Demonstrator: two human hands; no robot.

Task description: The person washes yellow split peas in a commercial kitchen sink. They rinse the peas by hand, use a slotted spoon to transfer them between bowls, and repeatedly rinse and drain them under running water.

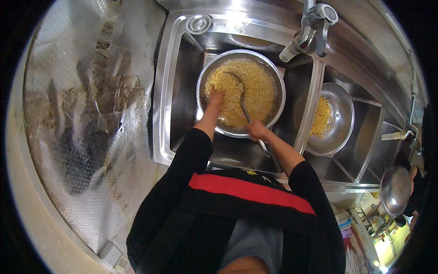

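Observation:
A large round metal basin [280, 97] stands in the left sink bowl, holding cloudy water and many small yellow kernels or beans [260, 77]. My right hand [258, 131] grips the metal handle of a ladle [243, 104] at the basin's near rim. The ladle's curved head lies among the kernels, partly hidden by them. My left hand [216, 97] is inside the basin on its left side, touching the kernels close to the ladle head. Its fingers are blurred and partly covered, so their closure is unclear.
A faucet [303, 39] overhangs the sink's back right. In the neighbouring sink bowl sits a second metal bowl [342, 137] with yellow kernels [321, 118]. A round drain cover [198, 24] rests on the back-left ledge. Another person at far right is beside a metal basin [396, 191].

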